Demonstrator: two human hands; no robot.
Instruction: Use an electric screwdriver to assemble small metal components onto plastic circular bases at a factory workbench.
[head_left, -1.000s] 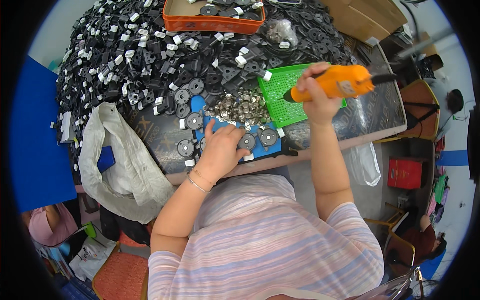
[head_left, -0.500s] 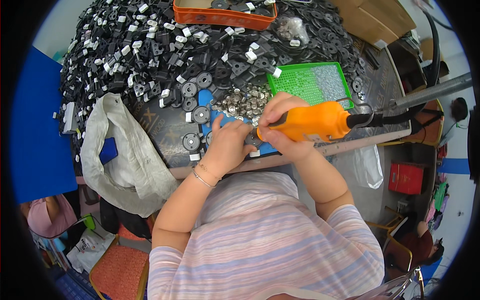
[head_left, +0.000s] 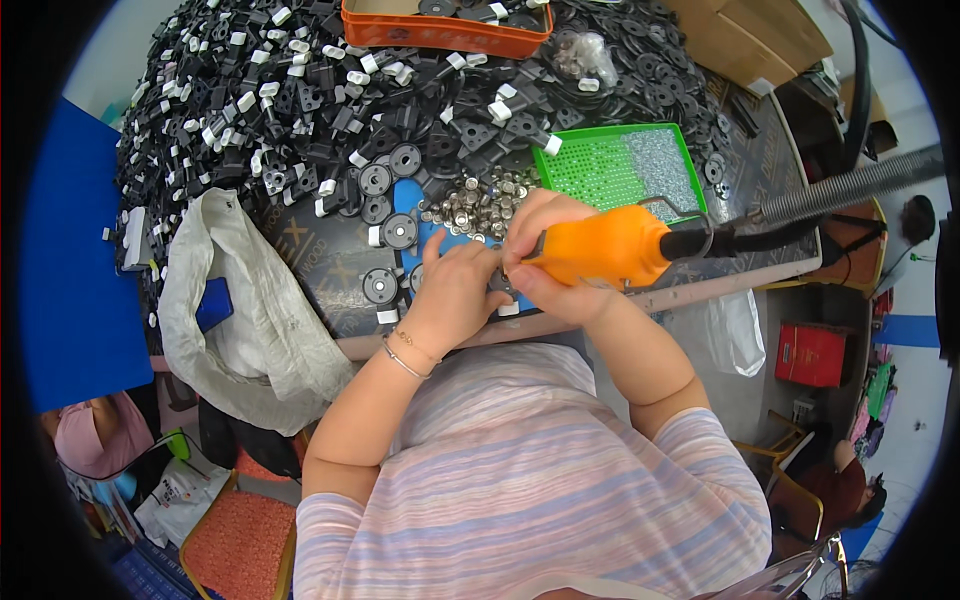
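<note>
My right hand (head_left: 553,262) is wrapped round the front of an orange power screwdriver (head_left: 605,247), its cable leading off to the right. The driver's tip is hidden by my fingers, close to my left hand (head_left: 457,290). With bent fingers and thumb, that left hand grips a black round plastic part (head_left: 505,284), mostly covered, with a white end (head_left: 508,308) sticking out below. Both hands work over a blue mat (head_left: 407,193). Just beyond them lies a heap of small silvery metal pieces (head_left: 470,205). Similar black round parts (head_left: 380,286) lie left of my left hand.
A green tray (head_left: 590,170) of tiny silvery pieces stands beyond my right hand. Black parts with white ends (head_left: 290,110) pile up at the back, with an orange box (head_left: 445,35) among them. A whitish cloth bag (head_left: 250,320) hangs at the left. A coiled spring (head_left: 850,190) reaches in from the right.
My right hand and the screwdriver have shifted slightly left, and the tool's rear end has dropped a little. The left hand stays almost where it was.
</note>
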